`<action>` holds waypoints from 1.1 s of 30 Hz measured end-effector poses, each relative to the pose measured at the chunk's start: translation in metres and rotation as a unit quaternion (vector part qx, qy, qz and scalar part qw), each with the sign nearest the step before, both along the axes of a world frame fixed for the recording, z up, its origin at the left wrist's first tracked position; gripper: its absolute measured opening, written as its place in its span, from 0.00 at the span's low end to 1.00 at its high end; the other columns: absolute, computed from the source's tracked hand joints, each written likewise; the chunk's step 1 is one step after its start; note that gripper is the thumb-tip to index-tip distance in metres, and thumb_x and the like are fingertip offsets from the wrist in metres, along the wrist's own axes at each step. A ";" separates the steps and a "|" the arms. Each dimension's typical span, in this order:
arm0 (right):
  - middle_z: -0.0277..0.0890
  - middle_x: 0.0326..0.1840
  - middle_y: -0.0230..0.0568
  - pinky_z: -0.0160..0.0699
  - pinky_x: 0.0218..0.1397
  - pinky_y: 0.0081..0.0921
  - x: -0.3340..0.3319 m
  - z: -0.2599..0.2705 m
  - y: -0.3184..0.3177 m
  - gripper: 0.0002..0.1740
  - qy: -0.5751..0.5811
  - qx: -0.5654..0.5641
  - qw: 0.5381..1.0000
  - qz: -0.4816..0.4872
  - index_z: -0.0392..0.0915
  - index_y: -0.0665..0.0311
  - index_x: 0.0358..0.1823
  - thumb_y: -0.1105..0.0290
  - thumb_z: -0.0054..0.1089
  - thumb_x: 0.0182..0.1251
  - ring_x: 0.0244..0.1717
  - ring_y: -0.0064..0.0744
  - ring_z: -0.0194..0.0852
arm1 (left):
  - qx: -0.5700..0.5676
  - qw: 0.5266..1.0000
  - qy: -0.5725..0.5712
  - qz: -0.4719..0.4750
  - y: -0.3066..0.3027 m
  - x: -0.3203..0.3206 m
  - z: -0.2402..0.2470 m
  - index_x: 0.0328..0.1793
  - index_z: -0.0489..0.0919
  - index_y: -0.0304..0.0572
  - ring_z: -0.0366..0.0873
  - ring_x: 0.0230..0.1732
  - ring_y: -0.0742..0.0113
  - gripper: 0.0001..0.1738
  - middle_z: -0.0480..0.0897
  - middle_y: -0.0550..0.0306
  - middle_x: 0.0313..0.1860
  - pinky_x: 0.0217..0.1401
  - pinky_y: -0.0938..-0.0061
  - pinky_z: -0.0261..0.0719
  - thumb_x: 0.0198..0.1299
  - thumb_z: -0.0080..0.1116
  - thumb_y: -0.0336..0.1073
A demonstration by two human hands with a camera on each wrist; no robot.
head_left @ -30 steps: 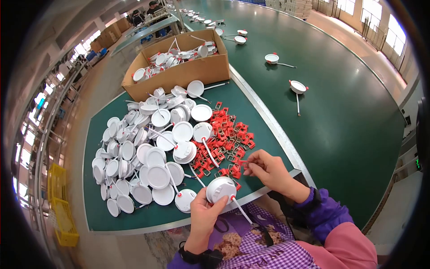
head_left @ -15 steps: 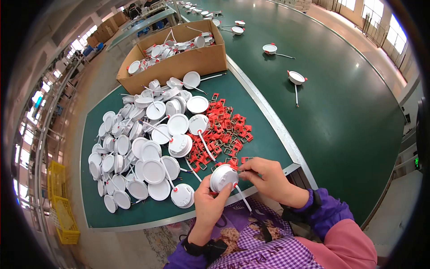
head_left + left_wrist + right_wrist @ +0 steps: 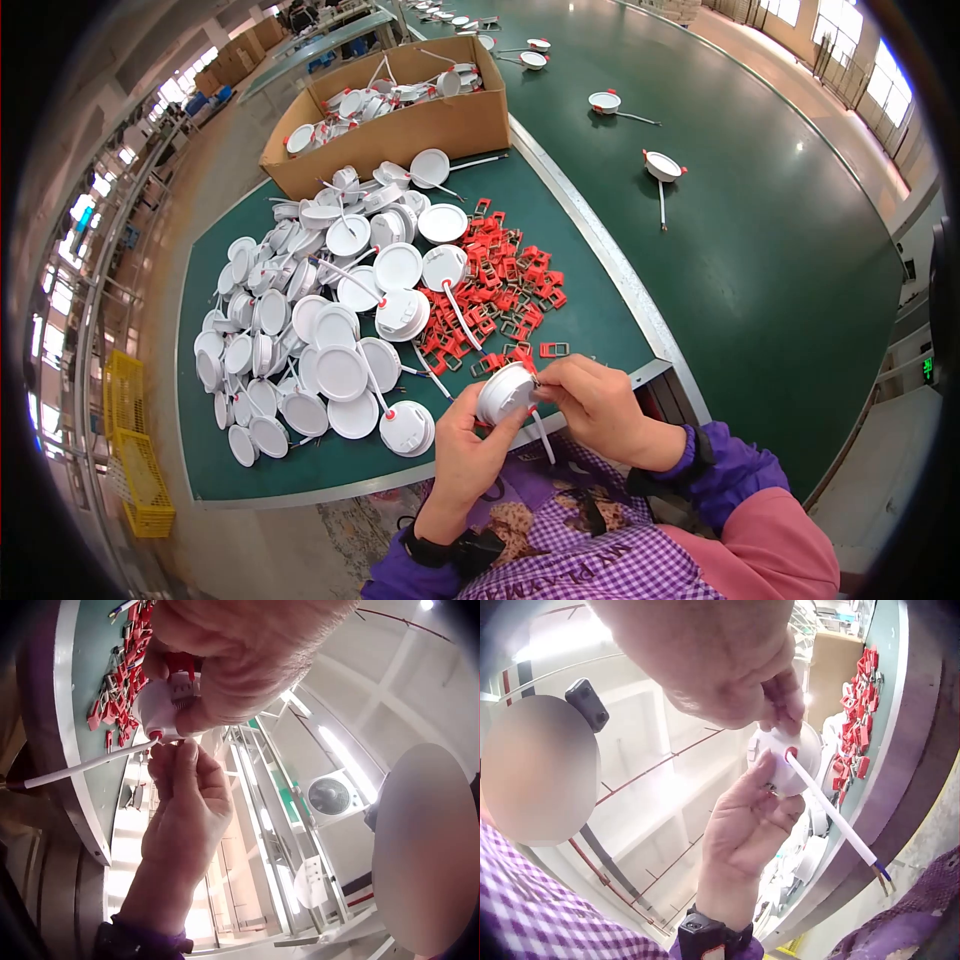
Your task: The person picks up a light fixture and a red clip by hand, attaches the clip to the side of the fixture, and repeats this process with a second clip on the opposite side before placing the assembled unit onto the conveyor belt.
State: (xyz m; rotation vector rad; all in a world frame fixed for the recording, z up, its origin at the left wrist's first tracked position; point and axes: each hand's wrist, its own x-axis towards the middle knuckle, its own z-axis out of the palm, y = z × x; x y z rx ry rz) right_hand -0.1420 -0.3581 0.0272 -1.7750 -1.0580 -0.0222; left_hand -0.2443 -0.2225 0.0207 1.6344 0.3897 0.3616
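My left hand grips a white round downlight by its rim, tilted over the table's front edge. A white cable with bared wire ends runs from the red grommet on its back. In the left wrist view a red spring clip sits at the downlight's side, between my left thumb and fingers. At the opposite side my right hand pinches another red spring clip against the housing, its fingers largely covering it. Beyond my hands lie a heap of red spring clips and a pile of white downlights.
A cardboard box of downlights stands at the table's far end. A metal rail separates the table from a wide green conveyor, on which several clipped downlights lie. Yellow crates stand on the floor at left.
My right hand has brought a red clip leftward from beside the clip heap to the downlight's edge. My left hand has raised and tilted the downlight towards it.
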 end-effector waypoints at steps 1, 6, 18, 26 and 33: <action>0.74 0.31 0.43 0.74 0.28 0.28 0.000 0.001 0.000 0.08 -0.015 0.003 1.000 -0.002 0.74 0.66 0.37 0.77 0.60 0.56 0.27 0.43 0.75 | -0.028 1.000 -0.004 -0.003 -0.001 -0.001 0.000 0.47 0.77 0.36 0.74 0.34 0.78 0.14 0.79 0.61 0.33 0.36 0.82 0.72 0.54 0.63 0.31; 0.78 0.40 0.43 0.75 0.32 0.20 0.010 0.014 -0.002 0.20 0.252 -0.050 0.966 0.030 0.71 0.66 0.52 0.79 0.60 0.56 0.28 0.21 0.77 | -0.066 0.997 -0.027 -0.006 -0.001 -0.005 -0.003 0.48 0.76 0.36 0.74 0.36 0.78 0.15 0.79 0.61 0.36 0.39 0.81 0.72 0.54 0.62 0.30; 0.78 0.41 0.44 0.77 0.33 0.19 0.012 0.026 -0.003 0.20 0.337 -0.066 0.931 0.120 0.69 0.73 0.53 0.79 0.58 0.59 0.31 0.21 0.78 | -0.140 0.988 -0.013 -0.068 0.004 -0.020 0.004 0.51 0.75 0.34 0.74 0.42 0.78 0.18 0.79 0.61 0.43 0.44 0.82 0.71 0.55 0.62 0.30; 0.79 0.40 0.47 0.76 0.29 0.21 0.097 0.026 -0.053 0.15 -0.001 -0.033 0.947 -0.319 0.75 0.72 0.46 0.78 0.59 0.56 0.26 0.27 0.79 | 0.212 0.961 0.008 0.179 0.045 -0.033 0.014 0.52 0.75 0.36 0.73 0.23 0.74 0.21 0.77 0.61 0.24 0.25 0.80 0.68 0.52 0.65 0.34; 0.73 0.32 0.43 0.75 0.35 0.35 0.034 -0.006 -0.008 0.09 -0.045 -0.139 0.989 -0.007 0.75 0.64 0.36 0.73 0.61 0.54 0.34 0.44 0.75 | 0.386 0.856 0.225 0.260 0.059 -0.042 -0.001 0.46 0.77 0.38 0.73 0.16 0.59 0.18 0.73 0.56 0.13 0.25 0.67 0.70 0.53 0.62 0.40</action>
